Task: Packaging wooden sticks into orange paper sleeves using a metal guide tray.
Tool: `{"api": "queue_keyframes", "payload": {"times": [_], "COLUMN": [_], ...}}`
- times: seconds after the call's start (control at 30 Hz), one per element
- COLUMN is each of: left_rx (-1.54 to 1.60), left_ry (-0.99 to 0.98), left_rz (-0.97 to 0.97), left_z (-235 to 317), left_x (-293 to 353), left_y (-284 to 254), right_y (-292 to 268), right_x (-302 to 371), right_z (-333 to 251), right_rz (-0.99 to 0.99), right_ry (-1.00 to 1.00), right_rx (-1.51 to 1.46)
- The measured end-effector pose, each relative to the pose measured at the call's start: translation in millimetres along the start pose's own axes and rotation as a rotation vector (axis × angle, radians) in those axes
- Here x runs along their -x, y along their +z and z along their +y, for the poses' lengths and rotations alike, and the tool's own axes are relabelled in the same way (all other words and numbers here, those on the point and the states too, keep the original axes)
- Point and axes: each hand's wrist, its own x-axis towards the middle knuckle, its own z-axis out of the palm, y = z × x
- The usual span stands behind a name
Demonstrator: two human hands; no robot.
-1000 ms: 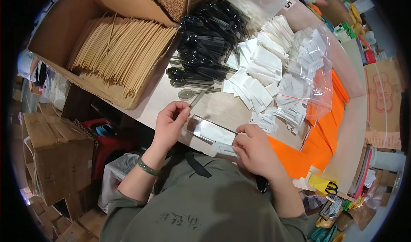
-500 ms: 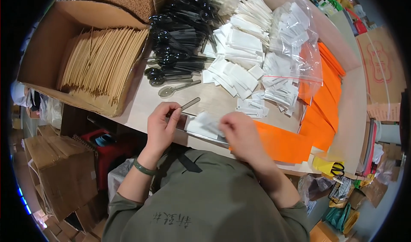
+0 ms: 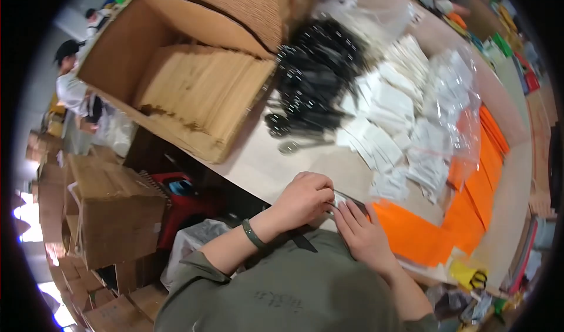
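Note:
Close to my body at the table's front edge, my two hands meet. My left hand [image 3: 305, 198] is closed in a pinch on a thin dark plastic spoon, mostly hidden by the fingers. Beside it, my right hand [image 3: 365, 233] has its fingers close together on a small white packet [image 3: 341, 199]; its thumb is hidden. Right of the hands lies an orange sheet [image 3: 411, 233]. Beyond them, one smoky plastic spoon [image 3: 294, 148] lies before a heap of dark spoons [image 3: 320, 68]. Several rows of white packets [image 3: 388, 106] lie right of that heap. Motion blurs the picture.
An open carton [image 3: 117, 56] of thin wooden sticks [image 3: 205, 91] stands at the left, another behind it. A clear plastic bag [image 3: 455, 91] and more orange sheets [image 3: 484, 185] lie at the right. Cardboard boxes [image 3: 117, 214] stand on the floor; people [image 3: 73, 85] are farther off.
The view has swung, so the table appears shifted right. My hands have come together; the white packet in my right hand is now against my left hand's fingers.

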Motion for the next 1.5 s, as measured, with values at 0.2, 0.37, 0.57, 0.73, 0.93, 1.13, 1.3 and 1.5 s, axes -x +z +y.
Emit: {"api": "queue_keyframes", "payload": {"times": [0.2, 0.37, 0.57, 0.73, 0.93, 1.13, 1.3, 1.5], "left_rx": [-0.474, -0.220, -0.592, -0.196, 0.726, 0.297, 0.345, 0.007], "left_ry": [-0.569, -0.765, -0.589, -0.616, -0.528, -0.552, -0.452, -0.394], "left_rz": [0.517, 0.322, 0.280, 0.904, 0.146, -0.182, -0.090, 0.216], "left_z": [-86.9, -151.5, -165.9, -144.6, -37.0, -57.7, -31.4, 1.3], "left_x": [6.6, 38.6, 46.1, 54.0, 34.7, 34.4, 9.7, -10.2], "left_y": [-131.4, -152.6, -171.5, -155.5, -78.9, -90.6, -31.1, 13.3], "right_y": [12.8, -2.8, -22.0, -22.1, -22.4, -19.6, -12.4, -15.8], "right_x": [16.0, 11.5, 14.8, 22.8, 29.3, 31.9, 22.0, 15.2], "right_z": [-0.2, -5.8, -2.4, -2.3, 2.0, 4.9, 6.0, 3.7], "right_rz": [0.073, 0.010, 0.009, -0.012, -0.021, -0.064, -0.005, 0.064], "right_ry": [0.073, 0.187, 0.317, 0.377, 0.367, 0.346, 0.277, 0.459], "right_rx": [-0.051, -0.203, -0.364, -0.356, -0.356, -0.286, -0.331, -0.319]}}
